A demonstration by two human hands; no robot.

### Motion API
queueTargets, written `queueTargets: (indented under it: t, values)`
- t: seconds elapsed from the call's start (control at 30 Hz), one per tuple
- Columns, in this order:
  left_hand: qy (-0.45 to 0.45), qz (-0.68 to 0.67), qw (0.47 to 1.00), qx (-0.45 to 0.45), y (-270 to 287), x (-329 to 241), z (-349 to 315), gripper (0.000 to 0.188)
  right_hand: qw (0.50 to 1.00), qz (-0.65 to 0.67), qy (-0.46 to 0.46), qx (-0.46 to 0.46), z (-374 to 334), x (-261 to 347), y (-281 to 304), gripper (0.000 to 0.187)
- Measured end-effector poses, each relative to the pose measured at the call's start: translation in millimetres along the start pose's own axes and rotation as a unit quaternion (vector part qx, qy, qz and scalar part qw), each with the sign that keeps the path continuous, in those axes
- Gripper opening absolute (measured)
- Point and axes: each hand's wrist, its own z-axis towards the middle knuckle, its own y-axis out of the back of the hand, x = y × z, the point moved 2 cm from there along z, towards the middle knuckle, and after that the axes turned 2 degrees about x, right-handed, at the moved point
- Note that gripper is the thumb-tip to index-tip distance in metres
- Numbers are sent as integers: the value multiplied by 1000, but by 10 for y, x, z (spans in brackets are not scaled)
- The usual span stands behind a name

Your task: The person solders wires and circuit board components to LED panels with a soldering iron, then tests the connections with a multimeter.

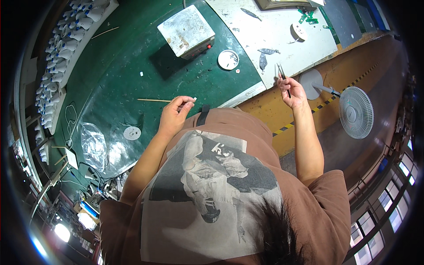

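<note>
Presently, the left hand (176, 114) pinches a small white piece (193, 99) between closed fingertips, just above the near edge of the dark green work mat (123, 66), with a thin wooden stick (153, 100) lying beside it. The right hand (292, 92) grips slim metal tweezers (282, 76) in closed fingers at the edge of the white board (282, 39). Open mat lies between the hands and the square grey metal hotplate (186, 31); a round white dish (228, 59) sits near the board's edge.
</note>
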Motion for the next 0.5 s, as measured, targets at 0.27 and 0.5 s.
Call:
queueTargets:
  t: [0.27,0.5]
  values:
    - [-5,19,1000,-6,6,18,0,17,742,-518,398,-154,-97,85,-122,32]
    - [-20,41,999,-3,7,16,-13,15,384,-748,470,-267,-104,100,-176,25]
